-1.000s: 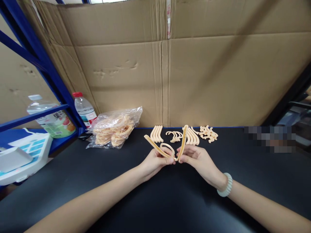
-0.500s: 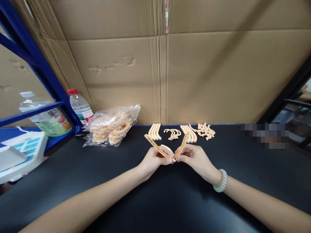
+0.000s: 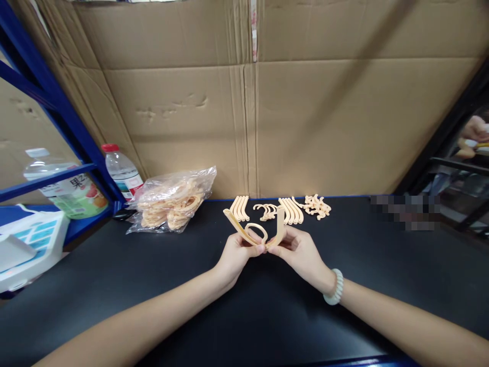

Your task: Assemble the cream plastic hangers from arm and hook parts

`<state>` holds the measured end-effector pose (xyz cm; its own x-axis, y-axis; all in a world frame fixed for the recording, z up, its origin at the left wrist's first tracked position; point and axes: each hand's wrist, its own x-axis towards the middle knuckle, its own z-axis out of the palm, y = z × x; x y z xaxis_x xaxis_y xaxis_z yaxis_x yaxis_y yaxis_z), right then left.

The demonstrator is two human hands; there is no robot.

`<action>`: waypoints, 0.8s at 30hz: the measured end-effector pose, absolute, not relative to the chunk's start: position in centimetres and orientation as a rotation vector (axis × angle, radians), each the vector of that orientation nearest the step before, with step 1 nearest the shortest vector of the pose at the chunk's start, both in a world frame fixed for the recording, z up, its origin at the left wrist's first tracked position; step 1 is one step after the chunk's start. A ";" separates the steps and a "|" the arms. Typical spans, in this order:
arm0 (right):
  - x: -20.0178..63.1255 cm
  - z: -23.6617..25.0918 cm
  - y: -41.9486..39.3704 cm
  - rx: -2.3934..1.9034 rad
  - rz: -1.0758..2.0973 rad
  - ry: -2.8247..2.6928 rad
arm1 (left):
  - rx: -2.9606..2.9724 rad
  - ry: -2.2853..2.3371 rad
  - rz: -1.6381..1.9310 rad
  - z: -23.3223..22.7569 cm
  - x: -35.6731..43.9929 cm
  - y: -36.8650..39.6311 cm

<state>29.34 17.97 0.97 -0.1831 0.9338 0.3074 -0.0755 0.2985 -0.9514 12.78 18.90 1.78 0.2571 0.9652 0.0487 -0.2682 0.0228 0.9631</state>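
My left hand [image 3: 235, 259] pinches a beige curved plastic hanger arm [image 3: 235, 223] near its lower end. A curved hook [image 3: 260, 228] rises beside that arm, its base hidden by my fingers. Closed on a second hanger arm [image 3: 280, 223] is my right hand [image 3: 303, 252]. The two arms meet at their lower ends between my fingertips and spread upward in a V. My thumbs cover most of the joint, so I cannot tell how the parts are linked there.
Behind my hands lie two rows of loose hanger arms [image 3: 240, 208] [image 3: 291, 211], several hooks [image 3: 267, 211] and a pile of small parts [image 3: 318, 206]. Left are a bag of beige pieces [image 3: 171, 201], bottles [image 3: 124, 176] and a white-and-blue device [image 3: 34, 244]. A cardboard wall [image 3: 324, 127] backs the black table [image 3: 183, 311].
Both hanger arms have been turned in my hands; the right one now shows its broad face. The hook now stands out as an open loop. The whole view has shifted slightly.
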 end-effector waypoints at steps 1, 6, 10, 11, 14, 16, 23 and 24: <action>29.3 0.9 18.1 -0.841 1.117 -1.430 | 1.122 0.821 1.146 1.8 12.8 18.9; 28.9 0.6 18.5 -0.860 1.063 -1.386 | 1.108 0.809 1.158 1.7 13.0 18.9; 29.9 1.3 19.4 -0.819 1.177 -1.365 | 1.074 0.822 1.110 2.1 12.5 19.6; 30.6 1.8 19.8 -0.796 1.218 -1.345 | 1.068 0.845 1.116 2.4 12.2 19.9; 33.4 3.4 20.9 -0.755 1.295 -1.416 | 1.088 0.917 1.155 3.8 11.1 20.9; 35.5 4.6 21.6 -0.762 1.298 -1.643 | 1.122 0.950 1.128 4.8 10.4 21.4; 39.8 5.1 22.8 -1.038 0.947 -2.336 | 1.399 1.136 0.853 7.0 6.2 22.4; 39.9 4.9 22.8 -1.075 0.870 -2.422 | 1.462 1.184 0.826 7.0 5.4 22.5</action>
